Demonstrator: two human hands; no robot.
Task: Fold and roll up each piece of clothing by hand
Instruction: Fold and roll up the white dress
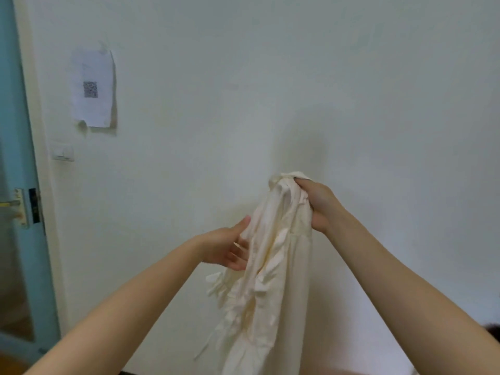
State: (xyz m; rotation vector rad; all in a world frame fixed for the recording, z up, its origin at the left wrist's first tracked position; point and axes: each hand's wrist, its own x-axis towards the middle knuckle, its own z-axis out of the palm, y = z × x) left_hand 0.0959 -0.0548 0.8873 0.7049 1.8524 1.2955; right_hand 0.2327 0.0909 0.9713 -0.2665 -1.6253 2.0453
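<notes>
Head view: right hand [319, 204] grips the garment [273, 280] by its bunched top so it hangs free; left hand [228, 247], fingers loosely spread against its side, is probably seeking an edge.

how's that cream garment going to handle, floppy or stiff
Likely very floppy: the cream garment hangs in limp folds from the right hand. Probably light, since one bunched grip carries it. Its sheen suggests it may slip.

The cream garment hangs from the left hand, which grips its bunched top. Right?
No. In the head view the right hand grips the bunched top of the cream garment; the left hand, fingers straight, only touches it lower down.
</notes>
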